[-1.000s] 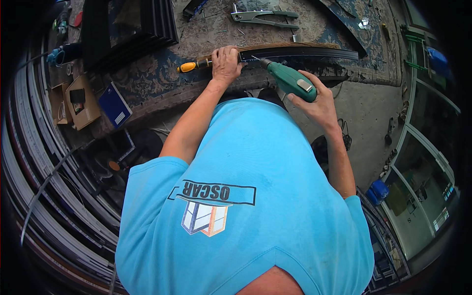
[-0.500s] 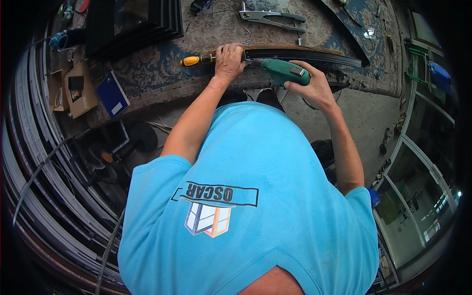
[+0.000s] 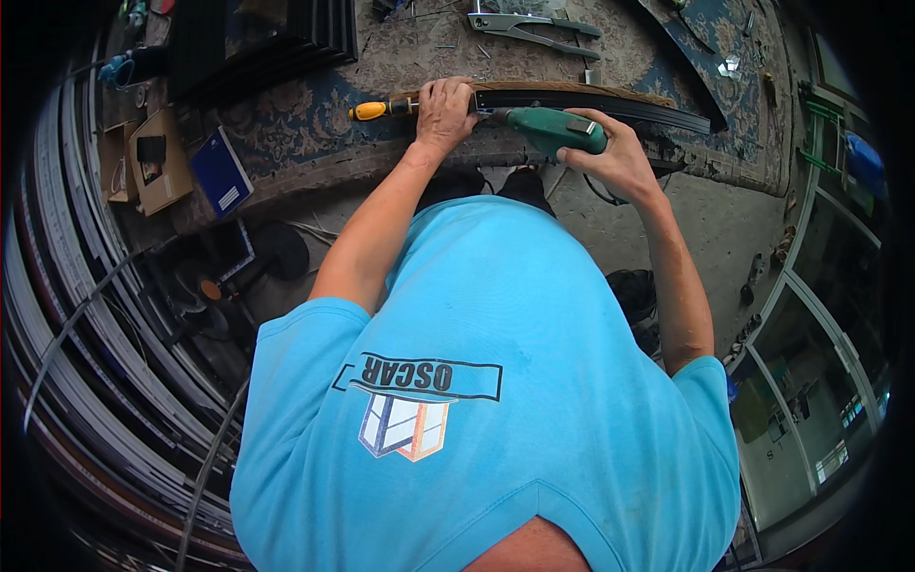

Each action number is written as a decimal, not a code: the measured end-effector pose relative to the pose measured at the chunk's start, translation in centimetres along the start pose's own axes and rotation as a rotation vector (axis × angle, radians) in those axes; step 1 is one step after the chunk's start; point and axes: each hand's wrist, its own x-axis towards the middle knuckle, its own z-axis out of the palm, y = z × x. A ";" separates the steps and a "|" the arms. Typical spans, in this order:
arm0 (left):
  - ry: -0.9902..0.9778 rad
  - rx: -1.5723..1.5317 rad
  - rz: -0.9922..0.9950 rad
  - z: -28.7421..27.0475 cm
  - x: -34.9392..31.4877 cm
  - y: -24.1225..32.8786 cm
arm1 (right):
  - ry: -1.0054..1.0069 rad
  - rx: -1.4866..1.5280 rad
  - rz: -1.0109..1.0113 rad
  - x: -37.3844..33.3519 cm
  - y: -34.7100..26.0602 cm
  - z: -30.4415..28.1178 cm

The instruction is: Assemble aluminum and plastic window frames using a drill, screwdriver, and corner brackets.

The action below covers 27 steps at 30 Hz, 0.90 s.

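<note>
My left hand [image 3: 445, 116] is closed over the left end of a long black profile [image 3: 610, 112], with a brown strip along its far side. A yellow-and-black handle [image 3: 371, 112] sticks out to the left from under that hand; what it belongs to is hidden. In my right hand [image 3: 620, 157] is a green power drill [image 3: 556, 131], held round its rear with its front pointing left. The drill's tip meets the profile's near side, close to my left fingertips. Whether the tip is in the profile I cannot tell.
A hand riveter [image 3: 536, 29] lies on the patterned cloth [image 3: 381, 67] of the bench. A stack of black frames [image 3: 329, 29] stands at the far left, near a blue notebook [image 3: 220, 172] and a cardboard box [image 3: 162, 186]. Another black strip [image 3: 672, 62] lies at the far right.
The drill and my right hand have shifted very slightly to the right in the picture, as have the things on the bench. Both hands keep their holds.
</note>
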 end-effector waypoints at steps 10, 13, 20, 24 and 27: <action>-0.007 0.025 0.022 -0.1 0.0 0.2 | 0.034 0.180 0.025 -0.3 1.8 0.2; -0.011 0.013 0.002 -0.3 0.4 0.3 | 0.023 0.159 -0.022 -0.1 2.7 -1.0; -0.052 -0.083 0.049 -1.2 -0.1 -0.6 | 0.283 -0.023 -0.282 1.8 1.9 -4.9; -0.082 -0.214 0.001 -1.8 0.6 -0.4 | 0.494 -0.314 -0.310 6.6 4.2 -5.4; -0.062 -0.348 -0.118 -1.9 0.7 -0.1 | 0.652 -0.440 -0.252 9.3 5.3 -5.4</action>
